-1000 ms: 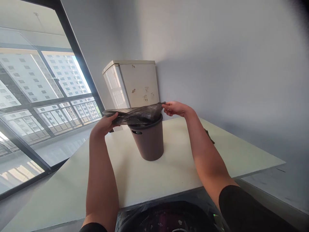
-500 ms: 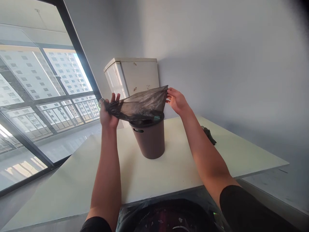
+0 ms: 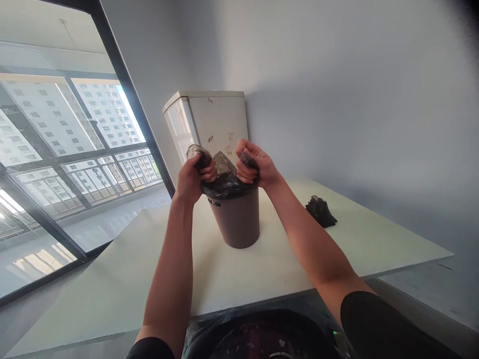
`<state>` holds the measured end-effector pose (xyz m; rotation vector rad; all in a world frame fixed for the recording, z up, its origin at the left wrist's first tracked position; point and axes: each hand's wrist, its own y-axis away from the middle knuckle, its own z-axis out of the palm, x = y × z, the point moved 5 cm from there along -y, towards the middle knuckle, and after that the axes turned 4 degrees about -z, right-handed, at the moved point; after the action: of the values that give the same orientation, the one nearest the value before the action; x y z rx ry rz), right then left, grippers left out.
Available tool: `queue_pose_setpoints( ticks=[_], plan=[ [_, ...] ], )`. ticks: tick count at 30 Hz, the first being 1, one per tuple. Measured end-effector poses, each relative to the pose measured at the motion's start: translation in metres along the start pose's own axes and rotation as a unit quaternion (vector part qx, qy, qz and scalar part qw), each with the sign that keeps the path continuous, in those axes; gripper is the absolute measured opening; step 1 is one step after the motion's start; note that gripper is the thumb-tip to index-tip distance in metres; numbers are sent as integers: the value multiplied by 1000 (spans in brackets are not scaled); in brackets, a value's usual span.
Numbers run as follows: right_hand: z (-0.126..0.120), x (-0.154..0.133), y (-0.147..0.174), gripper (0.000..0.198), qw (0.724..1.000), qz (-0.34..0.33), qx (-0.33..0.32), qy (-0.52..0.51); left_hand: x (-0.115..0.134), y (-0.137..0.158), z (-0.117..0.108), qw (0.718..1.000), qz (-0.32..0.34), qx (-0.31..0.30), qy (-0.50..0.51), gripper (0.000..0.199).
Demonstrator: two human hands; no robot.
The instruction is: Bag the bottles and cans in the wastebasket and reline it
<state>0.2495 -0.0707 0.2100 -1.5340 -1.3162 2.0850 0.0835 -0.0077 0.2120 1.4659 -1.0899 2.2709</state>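
A brown trash can stands upright on the pale table, with a black plastic garbage bag gathered at its mouth. My left hand is closed round a bunch of the bag at the can's left rim, and a translucent tuft pokes out above the thumb. Opposite it, my right hand grips another bunch at the right rim. Between the two fists a thin peak of the bag stands up. The can's inside is hidden by the bag and my hands.
On the table, right of the can, lies a crumpled black plastic bag. A white refrigerator with worn spots stands behind. Glass windows are on the left. A dark rounded object sits at the near table edge.
My hands have come closer together over the can. The bag, stretched sideways between them before, is now bunched in both fists down at the rim.
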Motion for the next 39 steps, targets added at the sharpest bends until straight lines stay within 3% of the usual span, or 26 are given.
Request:
queue_pose_setpoints(
  ticks=[6,9,13,17,23,29,35,39],
  plan=[
    [8,2,-3,41,996,77,-12,33,-3,6,16,992,40,-81,-92,20],
    [6,-4,-3,31,997,70,-9,27,-1,7,17,985,88,-62,-138,11],
    [0,-7,-5,27,997,38,-15,63,0,4,11,979,136,-20,-153,35],
    [-5,-2,-10,32,997,7,13,80,3,4,8,967,170,10,-189,22],
    [-5,13,-11,49,984,53,41,163,8,14,28,951,157,-38,-264,15],
    [3,12,-10,50,977,74,5,200,11,16,26,945,171,49,-273,16],
    [2,2,-5,33,965,86,0,247,7,9,11,933,190,153,-265,16],
    [-6,8,-6,27,956,91,33,278,5,7,6,941,174,152,-247,19]
  ],
)
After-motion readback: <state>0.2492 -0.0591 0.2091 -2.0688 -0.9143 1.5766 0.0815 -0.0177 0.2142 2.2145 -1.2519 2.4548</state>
